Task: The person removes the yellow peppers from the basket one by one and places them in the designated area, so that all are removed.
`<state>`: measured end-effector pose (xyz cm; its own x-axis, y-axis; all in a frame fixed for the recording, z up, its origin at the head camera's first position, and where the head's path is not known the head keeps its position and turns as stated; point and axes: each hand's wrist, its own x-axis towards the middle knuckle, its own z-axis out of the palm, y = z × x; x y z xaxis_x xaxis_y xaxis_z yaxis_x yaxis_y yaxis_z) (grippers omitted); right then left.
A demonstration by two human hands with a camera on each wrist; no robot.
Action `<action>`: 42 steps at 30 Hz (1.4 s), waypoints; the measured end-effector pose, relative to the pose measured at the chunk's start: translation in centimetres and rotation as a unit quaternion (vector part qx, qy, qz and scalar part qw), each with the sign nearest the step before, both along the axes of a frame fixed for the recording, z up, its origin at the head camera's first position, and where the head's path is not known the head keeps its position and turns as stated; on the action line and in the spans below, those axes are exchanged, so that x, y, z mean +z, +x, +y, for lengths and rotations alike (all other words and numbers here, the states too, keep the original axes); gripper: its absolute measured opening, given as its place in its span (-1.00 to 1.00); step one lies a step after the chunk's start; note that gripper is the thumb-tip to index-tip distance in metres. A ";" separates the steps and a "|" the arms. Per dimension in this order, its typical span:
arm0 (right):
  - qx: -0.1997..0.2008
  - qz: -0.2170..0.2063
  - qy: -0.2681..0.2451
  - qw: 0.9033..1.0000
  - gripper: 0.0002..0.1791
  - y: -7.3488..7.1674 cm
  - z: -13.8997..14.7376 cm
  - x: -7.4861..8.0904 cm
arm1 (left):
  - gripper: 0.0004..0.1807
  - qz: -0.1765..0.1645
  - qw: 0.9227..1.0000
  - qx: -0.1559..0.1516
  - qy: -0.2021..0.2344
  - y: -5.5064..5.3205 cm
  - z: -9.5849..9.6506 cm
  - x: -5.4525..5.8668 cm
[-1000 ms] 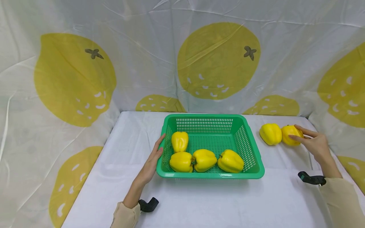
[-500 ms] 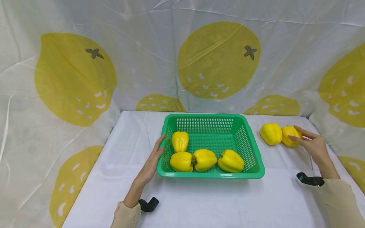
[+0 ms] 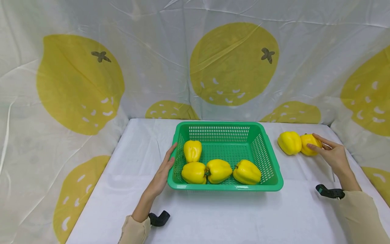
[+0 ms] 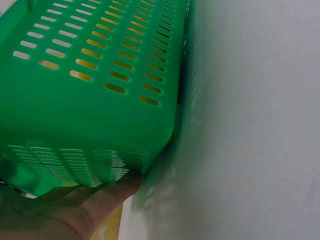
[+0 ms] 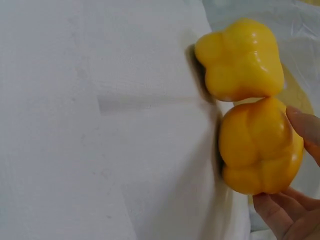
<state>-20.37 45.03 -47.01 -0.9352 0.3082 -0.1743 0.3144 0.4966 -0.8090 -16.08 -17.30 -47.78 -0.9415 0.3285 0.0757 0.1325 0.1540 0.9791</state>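
Observation:
My right hand [image 3: 336, 156] is at the right of the table, its thumb and fingers around a yellow bell pepper [image 3: 309, 145]. In the right wrist view this bell pepper [image 5: 260, 147] sits between the thumb and the fingers. A second yellow bell pepper [image 3: 289, 143] lies right beside it, on the left. The green plastic basket [image 3: 224, 187] stands mid-table. My left hand [image 3: 159, 177] lies along the basket's left side; the left wrist view has its fairly straight fingers [image 4: 112, 192] against the slotted outer wall.
Several yellow bell peppers lie in the basket: one bell pepper [image 3: 192, 151] at the left, the others along the near side, including a bell pepper [image 3: 246, 172] at the right. A white cloth covers the table [image 3: 225, 217]. Behind hangs a lemon-print curtain [image 3: 152, 67].
My right hand has shifted slightly left, staying around the same bell pepper, which has barely moved. My left hand and the basket look unchanged.

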 end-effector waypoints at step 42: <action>0.283 0.185 0.005 0.941 -0.37 -3.9 -20.2 13.0 | -0.43 -0.004 1.000 0.001 0.002 0.1 0.2 0.3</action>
<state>-24.24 24.79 -34.02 -0.9464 -0.2572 0.1955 -0.3045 0.5080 -0.8057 -15.97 -17.13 -47.52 -0.9427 0.3263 0.0701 0.1246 0.1494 0.9809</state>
